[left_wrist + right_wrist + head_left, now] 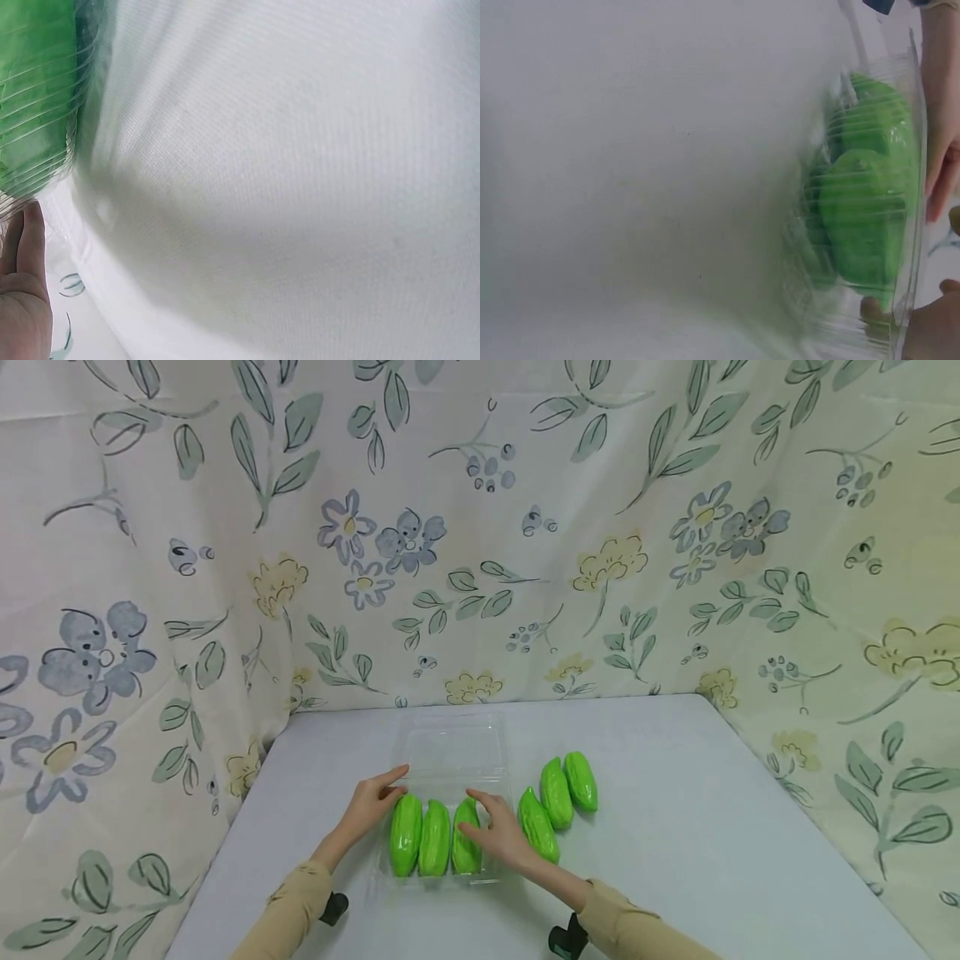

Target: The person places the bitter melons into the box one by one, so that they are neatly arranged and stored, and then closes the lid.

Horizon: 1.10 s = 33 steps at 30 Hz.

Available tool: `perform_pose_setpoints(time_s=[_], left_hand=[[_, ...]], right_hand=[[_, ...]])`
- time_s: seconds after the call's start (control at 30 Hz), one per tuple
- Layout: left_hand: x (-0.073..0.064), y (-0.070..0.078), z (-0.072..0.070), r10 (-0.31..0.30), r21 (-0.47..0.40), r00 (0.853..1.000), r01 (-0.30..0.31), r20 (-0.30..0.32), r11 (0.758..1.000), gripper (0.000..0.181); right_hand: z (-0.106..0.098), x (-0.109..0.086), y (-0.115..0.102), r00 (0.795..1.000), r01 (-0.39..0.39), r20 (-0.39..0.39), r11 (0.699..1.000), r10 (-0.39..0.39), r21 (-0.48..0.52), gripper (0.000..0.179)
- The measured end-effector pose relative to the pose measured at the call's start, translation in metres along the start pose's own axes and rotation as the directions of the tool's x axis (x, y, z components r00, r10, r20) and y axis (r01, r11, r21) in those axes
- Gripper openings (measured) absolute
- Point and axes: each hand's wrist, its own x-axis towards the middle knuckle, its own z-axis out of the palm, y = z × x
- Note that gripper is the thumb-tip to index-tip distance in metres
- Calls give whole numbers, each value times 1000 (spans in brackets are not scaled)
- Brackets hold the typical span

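Observation:
Three bright green, ridged, gourd-like vegetables [434, 839] lie side by side in a clear plastic clamshell box [480, 878], whose lid [450, 745] is folded back. My left hand [369, 806] is at the box's left back edge with fingers extended; in the left wrist view the fingers [30, 244] meet the ribbed wall. My right hand [504, 833] reaches over the box's right side, its thumb and fingers spread about the rightmost vegetable [467, 847]. In the right wrist view one fingertip [871, 307] is close to a vegetable's end; contact is unclear.
Several things stand around: three more green vegetables [556, 793] lie on the white table [675, 827] right of the box, the nearest one [538, 827] beside my right hand. A floral curtain [480, 543] hangs behind the table and along its sides.

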Motion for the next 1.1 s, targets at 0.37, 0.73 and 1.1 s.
perform_pose_setpoints(time_s=[0.37,0.73,1.1], left_hand=[[1,0,0,-8,-1,1000,8,-1,1000,43],[3,1,0,2,-1,1000,-2,8,1000,43],[2,1,-1,9,4,1000,-9,15,1000,43]], right_hand=[[-20,-1,-5,987,66,140,996,-74,59,56],[-45,0,-6,974,70,206,991,-93,115,55],[-66,-4,4,989,14,146,996,-27,91,53]])
